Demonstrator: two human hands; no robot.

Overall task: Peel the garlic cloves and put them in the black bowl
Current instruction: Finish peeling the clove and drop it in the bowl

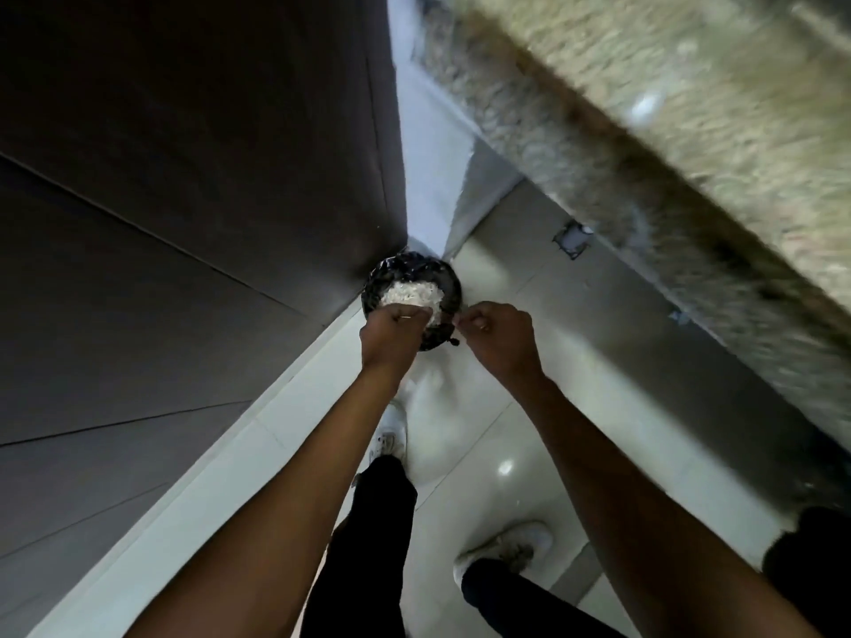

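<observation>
Your left hand (391, 322) has its fingers curled in over the white heap, and something thin and pale shows at the knuckles; whether it is a scrap of garlic skin you are pinching cannot be told at this blur. Your right hand (495, 326) is curled the same way just beside it, fingertips drawn together toward the left hand as if on a small pale bit, too small to name with confidence. The two hands are close but not clearly touching.

Directly under them sits a round bin lined with a black plastic bag (449, 278), on the tiled floor (529, 407) in the corner where a dark cabinet side (184, 177) meets the white wall. A mound of white papery peelings (410, 292) lies in it, and your left hand overlaps its near edge.

You are standing, white shoes (511, 543) and dark trousers below your forearms, with the speckled stone table (690, 108) passing overhead to your right.

No black bowl and no peeled cloves are in view, so progress can only be judged loosely: the heap of skins suggests much peeling is done and you are shedding waste. Whether any cloves are left to peel cannot be seen from here.
</observation>
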